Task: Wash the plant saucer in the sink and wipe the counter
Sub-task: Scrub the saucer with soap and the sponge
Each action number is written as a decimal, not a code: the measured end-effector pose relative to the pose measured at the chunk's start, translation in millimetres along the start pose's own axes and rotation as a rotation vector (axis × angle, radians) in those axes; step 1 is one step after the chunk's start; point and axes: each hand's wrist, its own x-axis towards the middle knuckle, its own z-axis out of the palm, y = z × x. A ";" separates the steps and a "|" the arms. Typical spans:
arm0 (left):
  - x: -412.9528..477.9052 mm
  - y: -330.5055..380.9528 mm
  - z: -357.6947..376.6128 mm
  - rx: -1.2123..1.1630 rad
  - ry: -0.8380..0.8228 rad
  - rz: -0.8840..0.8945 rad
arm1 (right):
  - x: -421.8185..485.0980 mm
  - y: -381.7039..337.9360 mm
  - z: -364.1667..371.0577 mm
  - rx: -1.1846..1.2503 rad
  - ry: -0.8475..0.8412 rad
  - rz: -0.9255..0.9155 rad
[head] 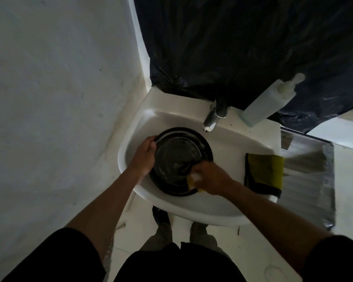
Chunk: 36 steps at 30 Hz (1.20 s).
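A round black plant saucer [177, 155] lies in the white sink [228, 143], with soapy streaks on its inner face. My left hand [144, 157] grips the saucer's left rim. My right hand [209, 177] presses a yellow sponge [192, 183] with foam on it against the saucer's lower right part. The sponge is mostly hidden under my fingers. The chrome tap [211, 119] stands just behind the saucer.
A yellow cloth with a dark border [265, 171] lies on the sink's right edge. A soap dispenser bottle [269, 100] leans at the back right. Black plastic sheeting [243, 43] hangs behind the sink. A grey wall [55, 88] is at the left.
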 end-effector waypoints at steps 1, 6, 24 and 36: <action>-1.0 -1.4 0.4 0.012 -0.008 0.003 | 1.4 4.8 -7.0 -0.061 0.054 0.023; -9.6 -2.4 19.5 0.017 -0.059 0.005 | 18.8 -13.7 -23.1 -0.151 0.430 0.110; -10.8 -6.1 21.4 0.048 -0.007 -0.007 | 0.2 4.2 -29.1 -0.227 0.152 0.133; -0.4 11.8 39.0 -0.052 0.084 -0.040 | 18.3 -57.1 6.3 0.328 0.352 -0.094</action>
